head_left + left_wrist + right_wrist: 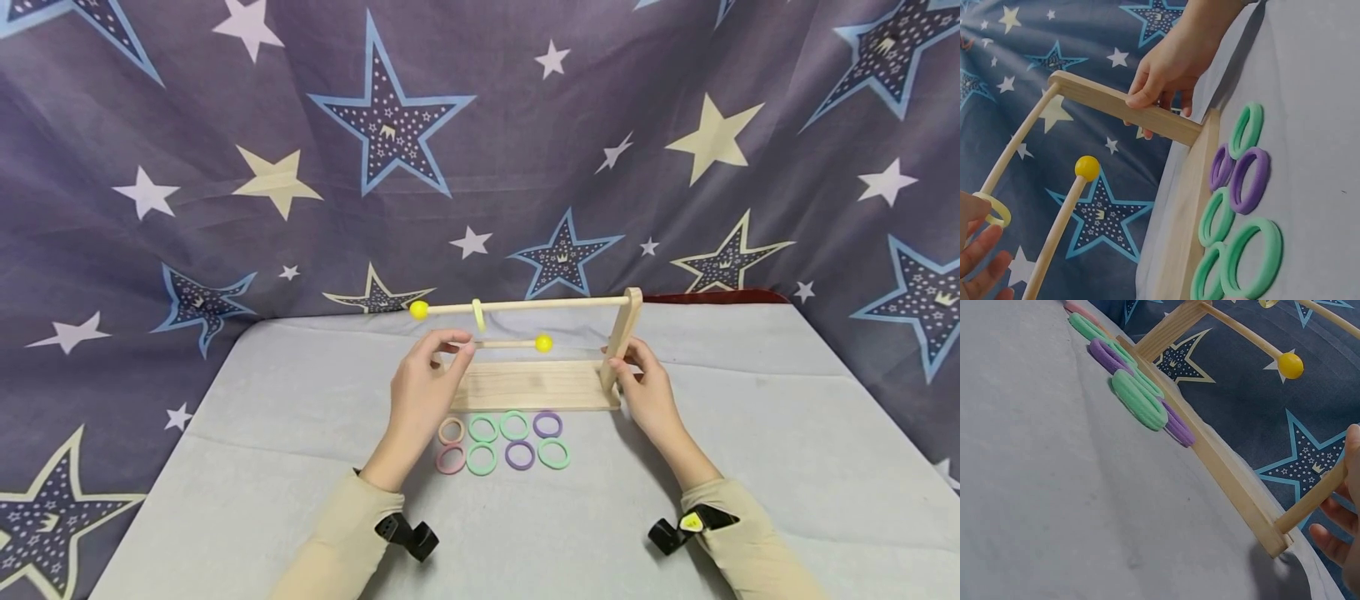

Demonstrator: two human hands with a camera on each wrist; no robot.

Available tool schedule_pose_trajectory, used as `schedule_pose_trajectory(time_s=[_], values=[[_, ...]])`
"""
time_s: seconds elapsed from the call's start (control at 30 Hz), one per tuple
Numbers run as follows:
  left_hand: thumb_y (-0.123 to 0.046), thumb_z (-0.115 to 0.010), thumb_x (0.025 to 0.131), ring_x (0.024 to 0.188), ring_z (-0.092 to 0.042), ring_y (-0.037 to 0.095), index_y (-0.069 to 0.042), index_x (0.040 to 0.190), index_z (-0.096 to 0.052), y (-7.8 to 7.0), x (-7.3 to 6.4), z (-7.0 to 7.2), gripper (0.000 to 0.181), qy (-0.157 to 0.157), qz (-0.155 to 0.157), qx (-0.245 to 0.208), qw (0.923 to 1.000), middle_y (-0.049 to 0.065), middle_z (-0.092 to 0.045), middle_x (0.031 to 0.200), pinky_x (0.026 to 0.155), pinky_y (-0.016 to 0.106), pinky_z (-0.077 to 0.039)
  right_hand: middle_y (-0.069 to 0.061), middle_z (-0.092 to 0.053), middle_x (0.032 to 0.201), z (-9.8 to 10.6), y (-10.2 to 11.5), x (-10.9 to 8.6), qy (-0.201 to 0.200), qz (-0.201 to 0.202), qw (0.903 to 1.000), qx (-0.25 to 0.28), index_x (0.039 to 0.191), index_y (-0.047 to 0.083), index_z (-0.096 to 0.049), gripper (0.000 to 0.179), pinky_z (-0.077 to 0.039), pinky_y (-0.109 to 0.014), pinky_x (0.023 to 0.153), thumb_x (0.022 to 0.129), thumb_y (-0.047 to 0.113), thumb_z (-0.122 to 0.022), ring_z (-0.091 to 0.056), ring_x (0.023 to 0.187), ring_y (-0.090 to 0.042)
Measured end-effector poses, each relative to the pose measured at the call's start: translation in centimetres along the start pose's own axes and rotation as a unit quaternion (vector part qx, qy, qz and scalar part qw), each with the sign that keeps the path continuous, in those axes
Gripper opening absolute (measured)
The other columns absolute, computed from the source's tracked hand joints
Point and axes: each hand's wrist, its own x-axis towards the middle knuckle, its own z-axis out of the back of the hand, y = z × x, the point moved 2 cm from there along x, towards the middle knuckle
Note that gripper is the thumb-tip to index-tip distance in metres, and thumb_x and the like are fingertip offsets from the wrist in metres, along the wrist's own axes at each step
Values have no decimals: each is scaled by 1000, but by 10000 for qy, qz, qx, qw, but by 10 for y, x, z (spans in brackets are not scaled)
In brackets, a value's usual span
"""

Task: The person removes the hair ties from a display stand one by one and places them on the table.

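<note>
A wooden stand (536, 385) has a flat base, an upright at each end and two rods tipped with yellow balls. My right hand (647, 387) grips its right upright (621, 342), thumb in front and fingers behind. On the upper rod (555, 303) hangs a pale yellow hair tie (478, 315), left of the rod's middle. My left hand (426, 379) is just below and left of that hair tie, its fingers relaxed and spread in the left wrist view. It hides the left upright and one end of the lower rod (510, 343) in the head view.
In front of the base lie two rows of hair ties: several green (554, 453), two purple (520, 455), one pink (451, 459) and one tan (452, 431). A grey cloth (300, 400) covers the table. A star-patterned curtain (480, 175) hangs behind.
</note>
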Motion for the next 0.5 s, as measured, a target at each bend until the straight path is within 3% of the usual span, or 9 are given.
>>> schedule_pose_trajectory(time_s=[0.17, 0.5], values=[[-36, -69, 93, 91, -61, 11, -25, 106, -72, -3, 4, -2, 17, -112, -33, -28, 9999, -7, -69, 102, 77, 34, -46, -21, -65, 120, 0, -1, 0, 8, -41, 10000, -29, 132, 0, -54, 35, -45, -15, 74, 101, 18, -56, -56, 105, -18], [-31, -74, 90, 90, -67, 11, -21, 106, -73, -6, 11, -10, 19, -112, -76, -97, 9999, -8, -72, 99, 77, 36, -48, -18, -66, 120, 0, 0, 0, -5, -20, 10000, 15, 132, 2, -54, 35, -45, -14, 73, 100, 17, -58, -54, 103, -6]])
